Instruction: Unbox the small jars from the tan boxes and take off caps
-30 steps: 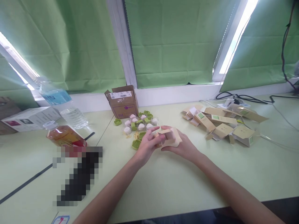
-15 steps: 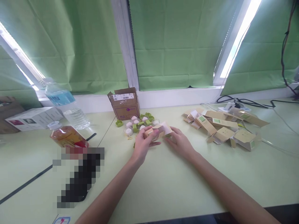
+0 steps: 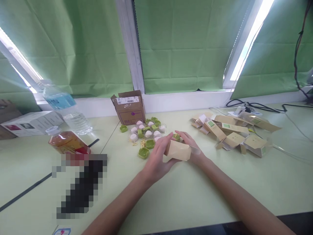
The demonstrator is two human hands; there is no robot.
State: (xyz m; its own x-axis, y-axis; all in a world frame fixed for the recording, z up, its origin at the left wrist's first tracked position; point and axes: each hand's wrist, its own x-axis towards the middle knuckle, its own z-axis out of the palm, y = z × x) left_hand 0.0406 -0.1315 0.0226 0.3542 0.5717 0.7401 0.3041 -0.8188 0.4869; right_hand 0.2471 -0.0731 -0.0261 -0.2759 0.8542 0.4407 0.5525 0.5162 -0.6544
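My left hand (image 3: 157,161) is wrapped round a small tan cardboard box (image 3: 179,150), which is tilted with its end flap out to the right. My right hand (image 3: 193,150) is close against the box's flap side, its fingers curled at a green flower-shaped piece (image 3: 176,137). The box partly hides that grip. Beyond my hands lies a cluster of green pieces and clear cups with pale round contents (image 3: 148,134). A green tray-like piece (image 3: 143,153) sits just left of my left hand, with small yellowish bits (image 3: 142,143) behind it.
Opened tan boxes (image 3: 234,139) are piled at the right, near cables and a power strip (image 3: 244,112). An open brown carton (image 3: 130,109) stands by the wall. At the left are a water bottle (image 3: 66,106), an amber drink bottle (image 3: 67,142) and a white box (image 3: 31,124).
The tan box has come nearer and to the right, turning its flat side up. A green piece now shows at my right fingers, and my left hand has moved right.
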